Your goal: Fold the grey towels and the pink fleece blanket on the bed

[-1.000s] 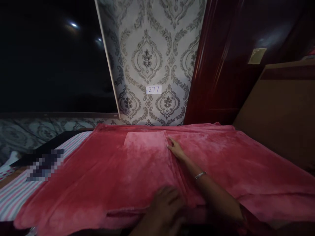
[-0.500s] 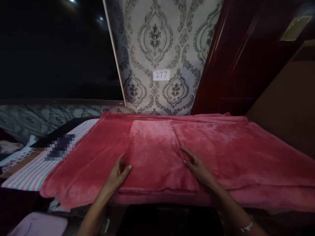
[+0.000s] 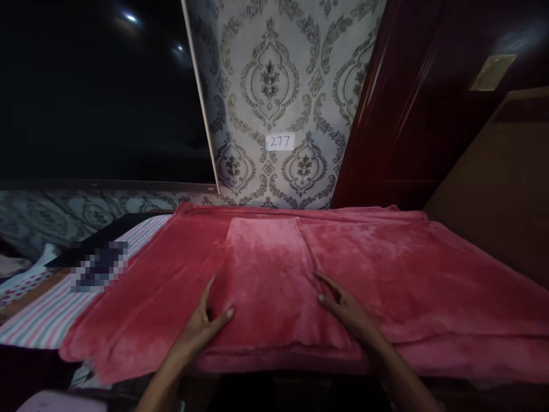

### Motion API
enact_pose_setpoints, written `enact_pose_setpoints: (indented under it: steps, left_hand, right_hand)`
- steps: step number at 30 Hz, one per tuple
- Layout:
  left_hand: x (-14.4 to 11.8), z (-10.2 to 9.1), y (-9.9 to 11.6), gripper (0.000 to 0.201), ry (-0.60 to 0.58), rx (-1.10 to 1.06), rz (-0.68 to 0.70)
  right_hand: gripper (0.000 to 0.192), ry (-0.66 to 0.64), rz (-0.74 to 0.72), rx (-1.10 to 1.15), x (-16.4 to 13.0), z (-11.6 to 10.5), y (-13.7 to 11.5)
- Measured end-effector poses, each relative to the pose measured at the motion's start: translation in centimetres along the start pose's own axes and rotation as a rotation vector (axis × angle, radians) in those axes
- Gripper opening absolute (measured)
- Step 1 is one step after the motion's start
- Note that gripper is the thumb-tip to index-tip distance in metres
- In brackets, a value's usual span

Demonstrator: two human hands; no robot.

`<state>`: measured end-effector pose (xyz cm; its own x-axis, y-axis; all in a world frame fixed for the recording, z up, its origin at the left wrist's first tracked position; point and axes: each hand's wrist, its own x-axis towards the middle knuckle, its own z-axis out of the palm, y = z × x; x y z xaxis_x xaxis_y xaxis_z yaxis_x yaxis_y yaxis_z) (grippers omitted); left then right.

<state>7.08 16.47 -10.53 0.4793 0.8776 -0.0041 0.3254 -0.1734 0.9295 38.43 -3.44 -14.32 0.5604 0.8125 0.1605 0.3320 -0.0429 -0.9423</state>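
A red-pink plush blanket (image 3: 407, 274) lies spread over the surface in front of me. In its middle rests a folded, roughly rectangular section (image 3: 268, 274), with its near edge slightly wrinkled. My left hand (image 3: 208, 323) is at the left side of this section, thumb and index finger apart, the thumb tip on the fabric. At the section's right edge, my right hand (image 3: 345, 306) has its thumb and index finger spread against the cloth. The lower fingers of both hands are partly hidden.
A striped cloth (image 3: 38, 317) sticks out under the blanket's left side, with a blurred dark item (image 3: 100, 266) on it. Behind are a large black screen (image 3: 98, 97), patterned wallpaper (image 3: 270, 57) with a "277" label (image 3: 280, 141), and a dark red panel (image 3: 412, 103). A brown board (image 3: 501, 171) stands at right.
The view has tilted up a little, so everything sits lower in the picture. Both hands stay beside the folded section, with little visible movement against the blanket.
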Motion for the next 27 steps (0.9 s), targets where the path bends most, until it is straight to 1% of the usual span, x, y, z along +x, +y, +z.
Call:
enact_pose_setpoints:
  steps: [2, 5, 7, 9, 11, 12, 14, 15, 16, 17, 18, 20, 22, 24, 27]
  left_hand:
    - [-0.2, 0.2, 0.0, 0.117, 0.009, 0.024, 0.018]
    - [-0.5, 0.3, 0.0, 0.116, -0.007, 0.015, 0.059]
    - [-0.5, 0.2, -0.4, 0.119, -0.025, -0.035, 0.033]
    - [-0.4, -0.1, -1.0, 0.121, -0.038, -0.080, -0.028]
    - [-0.3, -0.3, -1.8, 0.123, -0.038, -0.108, -0.065]
    - [-0.2, -0.4, -2.1, 0.124, -0.037, -0.116, -0.069]
    - [-0.3, -0.5, -2.4, 0.124, -0.038, -0.122, -0.070]
    - [-0.4, -0.5, -2.4, 0.123, -0.047, -0.120, -0.072]
    - [-0.5, -0.5, -2.3, 0.121, -0.060, -0.115, -0.074]
    - [-0.7, -0.4, -2.2, 0.119, -0.068, -0.107, -0.075]
    - [-0.9, -0.3, -2.0, 0.117, -0.065, -0.101, -0.073]
    - [-1.3, -0.1, -1.7, 0.113, -0.026, -0.098, -0.056]
    - [-1.7, 0.1, -1.7, 0.108, 0.023, -0.099, -0.045]
    - [-1.9, 0.3, -2.0, 0.104, 0.043, -0.094, -0.043]
    - [-1.9, 0.6, -3.0, 0.097, 0.051, -0.052, -0.019]
  right_hand:
    - [0.073, -0.007, -0.016, -0.016, 0.0, 0.2, 0.1]
    - [0.071, -0.022, -0.033, -0.024, -0.1, 0.5, 0.1]
    - [0.069, -0.049, -0.041, -0.040, -0.1, 0.3, 0.0]
    - [0.066, -0.108, -0.055, -0.074, 0.3, -0.6, -0.3]
    - [0.060, -0.157, -0.059, -0.164, 1.4, -1.8, -0.8]
    - [0.056, -0.147, -0.062, -0.235, 2.2, -2.3, -1.2]
    - [0.050, -0.064, -0.102, -0.393, 4.6, -2.8, -2.3]
    - [0.048, -0.024, -0.139, -0.452, 6.1, -2.5, -3.0]
    - [0.046, -0.006, -0.186, -0.480, 7.7, -1.8, -3.7]
    - [0.046, -0.017, -0.235, -0.481, 9.5, -0.7, -4.5]
    - [0.045, -0.054, -0.276, -0.459, 11.3, 0.7, -5.2]
    - [0.048, -0.137, -0.324, -0.394, 15.0, 4.2, -6.4]
    - [0.051, -0.178, -0.335, -0.351, 18.6, 8.0, -7.3]
    - [0.055, -0.190, -0.328, -0.337, 22.0, 11.4, -7.7]
    - [0.060, -0.206, -0.300, -0.339, 26.1, 15.3, -7.7]
